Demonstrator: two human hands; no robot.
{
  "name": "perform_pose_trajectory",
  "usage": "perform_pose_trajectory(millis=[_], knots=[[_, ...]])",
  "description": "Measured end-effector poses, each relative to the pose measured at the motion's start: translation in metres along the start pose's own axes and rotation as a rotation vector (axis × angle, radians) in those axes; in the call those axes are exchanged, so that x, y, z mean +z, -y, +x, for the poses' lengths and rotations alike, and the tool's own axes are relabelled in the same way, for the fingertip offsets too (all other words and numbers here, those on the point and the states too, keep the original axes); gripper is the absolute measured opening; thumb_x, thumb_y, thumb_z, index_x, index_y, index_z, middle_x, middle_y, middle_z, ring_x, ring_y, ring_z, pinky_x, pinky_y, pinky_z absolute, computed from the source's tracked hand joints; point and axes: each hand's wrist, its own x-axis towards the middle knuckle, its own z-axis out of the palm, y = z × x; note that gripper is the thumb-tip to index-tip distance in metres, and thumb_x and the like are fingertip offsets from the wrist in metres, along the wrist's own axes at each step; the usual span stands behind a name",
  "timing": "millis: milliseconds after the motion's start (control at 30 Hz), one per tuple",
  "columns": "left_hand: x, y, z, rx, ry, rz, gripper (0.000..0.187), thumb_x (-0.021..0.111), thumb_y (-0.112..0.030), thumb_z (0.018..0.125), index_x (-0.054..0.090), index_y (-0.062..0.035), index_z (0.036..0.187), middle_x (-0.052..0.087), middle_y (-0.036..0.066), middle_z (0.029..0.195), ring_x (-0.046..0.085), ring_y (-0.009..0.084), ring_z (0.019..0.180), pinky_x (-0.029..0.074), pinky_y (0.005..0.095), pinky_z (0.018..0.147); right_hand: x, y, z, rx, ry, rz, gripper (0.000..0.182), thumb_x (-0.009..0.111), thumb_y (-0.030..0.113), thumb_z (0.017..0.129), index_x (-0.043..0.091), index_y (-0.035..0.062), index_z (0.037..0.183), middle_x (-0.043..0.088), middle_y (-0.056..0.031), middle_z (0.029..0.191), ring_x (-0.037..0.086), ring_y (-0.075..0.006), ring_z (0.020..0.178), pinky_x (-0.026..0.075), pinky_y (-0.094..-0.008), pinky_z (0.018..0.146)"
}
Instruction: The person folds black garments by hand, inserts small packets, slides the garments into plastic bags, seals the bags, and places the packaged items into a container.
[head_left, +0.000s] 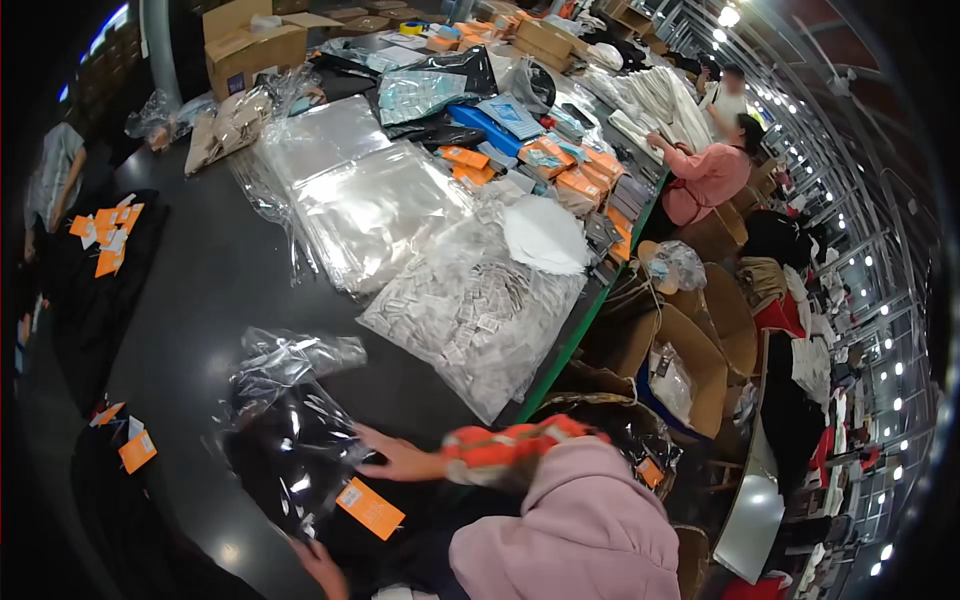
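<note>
A black folded garment (275,455) lies on the dark table inside a clear plastic bag (300,355), whose crumpled end bunches on the far side. An orange tag (370,508) rests at the garment's near edge. My right hand (402,460), in an orange-red sleeve, touches the bag's right side with fingers apart. At the bottom, my left hand (322,570) touches the bag's lower left edge. Its visible fingers look stretched out, though their tips are partly hidden.
Flat clear bags (375,205) are stacked across the table, beside a big bag of small white packets (475,310). Orange tag bundles (580,185) and a cardboard box (250,50) stand farther back. Black garments (110,300) lie left. A co-worker in pink (710,180) is at the right, past cartons (690,370).
</note>
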Motion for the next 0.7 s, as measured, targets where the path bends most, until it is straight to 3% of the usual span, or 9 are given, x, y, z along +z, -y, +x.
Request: perform_pose_trajectory(millis=[67,100,200,267,367,433,500,567,700], knots=[[0.009,0.117,-0.038,0.595,0.010,0.318,0.058,0.055,-0.033,0.088,0.043,0.0086,0.127,0.048,0.027,0.125,0.041,0.0374,0.121,0.028,0.0424,0.105,0.008,-0.026,-0.058,-0.084,0.014,-0.064,0.077,0.062,0.043,0.085,0.029,0.0000,0.140,0.027,-0.0212,0.145,0.028,-0.0295,0.136,0.023,-0.0347,0.111],[-0.014,0.054,-0.029,0.504,0.625,0.206,0.063,0.065,-0.035,0.081,0.046,0.0046,0.127,0.050,0.024,0.126,0.043,0.0344,0.122,0.028,0.0435,0.105,0.014,-0.017,-0.063,-0.053,0.013,-0.102,0.078,0.062,0.043,0.084,0.028,-0.0004,0.140,0.028,-0.0213,0.145,0.027,-0.0305,0.136,0.023,-0.0354,0.111],[0.012,-0.082,-0.030,-0.076,0.113,0.005,0.057,0.066,-0.030,0.084,0.047,0.0090,0.122,0.056,0.024,0.119,0.053,0.0334,0.112,0.036,0.0391,0.100,0.042,-0.007,-0.018,0.047,-0.098,0.047,0.079,0.061,0.043,0.084,0.029,-0.0044,0.138,0.023,-0.0237,0.147,0.021,-0.0331,0.138,0.021,-0.0367,0.111],[-0.001,-0.078,0.000,-0.320,0.345,-0.293,0.069,0.071,-0.030,0.080,0.041,0.0035,0.132,0.048,0.020,0.130,0.044,0.0285,0.122,0.028,0.0368,0.106,0.031,-0.009,0.007,0.000,-0.127,0.003,0.083,0.061,0.047,0.083,0.028,-0.0070,0.137,0.024,-0.0245,0.146,0.023,-0.0347,0.137,0.022,-0.0362,0.111],[-0.008,-0.009,-0.072,0.216,0.116,0.132,0.057,0.064,-0.030,0.085,0.047,0.0039,0.127,0.054,0.020,0.122,0.049,0.0338,0.117,0.035,0.0413,0.101,0.000,-0.004,-0.063,0.040,0.090,-0.326,0.084,0.061,0.049,0.082,0.032,-0.0102,0.133,0.027,-0.0257,0.144,0.026,-0.0363,0.135,0.024,-0.0350,0.110],[0.023,0.051,-0.110,0.030,0.440,-0.210,0.077,0.077,-0.015,0.069,0.039,-0.0004,0.134,0.046,0.020,0.131,0.048,0.0314,0.118,0.039,0.0376,0.098,0.017,-0.024,-0.105,0.061,0.081,-0.335,0.074,0.064,0.042,0.082,0.037,-0.0069,0.130,0.032,-0.0228,0.143,0.031,-0.0303,0.134,0.027,-0.0361,0.108],[0.010,-0.048,-0.060,0.164,0.336,-0.135,0.055,0.070,-0.015,0.075,0.050,-0.0026,0.124,0.055,0.017,0.119,0.051,0.0321,0.111,0.040,0.0400,0.096,0.045,-0.034,-0.071,-0.119,-0.101,0.041,0.062,0.068,0.029,0.081,0.041,-0.0039,0.127,0.049,-0.0186,0.129,0.047,-0.0236,0.121,0.038,-0.0371,0.100],[0.006,-0.069,-0.013,-0.065,0.344,-0.246,0.066,0.069,-0.014,0.078,0.036,0.0006,0.134,0.045,0.019,0.130,0.058,0.0256,0.092,0.048,0.0355,0.080,0.032,0.026,-0.020,0.173,0.013,0.267,0.049,0.069,0.016,0.080,0.048,-0.0029,0.120,0.065,-0.0107,0.095,0.061,-0.0182,0.091,0.048,-0.0350,0.083],[0.006,-0.067,-0.021,-0.222,0.177,-0.626,0.085,0.066,-0.009,0.083,0.008,0.0025,0.144,0.027,0.018,0.143,0.060,0.0126,0.081,0.053,0.0248,0.061,0.014,0.000,-0.037,-0.234,-0.285,-0.335,0.065,0.069,0.017,0.080,0.038,-0.0022,0.134,0.052,-0.0174,0.119,0.056,-0.0185,0.102,0.050,-0.0302,0.077]])
